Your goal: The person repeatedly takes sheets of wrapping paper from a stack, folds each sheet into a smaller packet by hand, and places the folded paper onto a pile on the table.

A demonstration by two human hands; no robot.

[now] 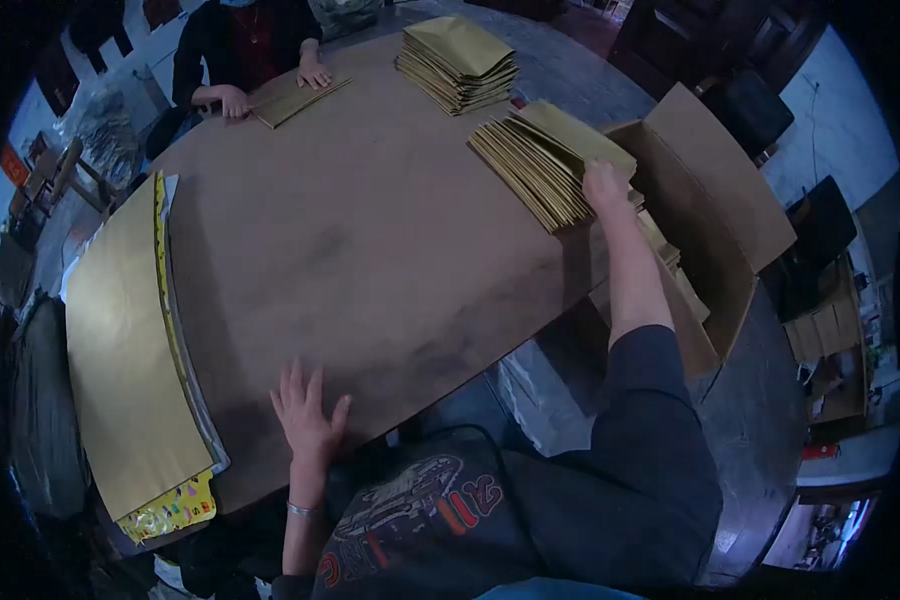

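My right hand [606,186] reaches far across the brown table [370,250] and rests on a fanned stack of gold envelopes [540,165] at the table's right edge, fingers closed over the near end of the stack. My left hand [308,410] lies flat and spread on the table near its front edge, holding nothing. A second, squared stack of gold envelopes [458,62] sits further back.
An open cardboard box [715,215] with more envelopes stands right of the table. Large gold sheets [120,350] lie over patterned paper on the left. Another person [245,50] at the far end presses both hands on a gold envelope [295,98].
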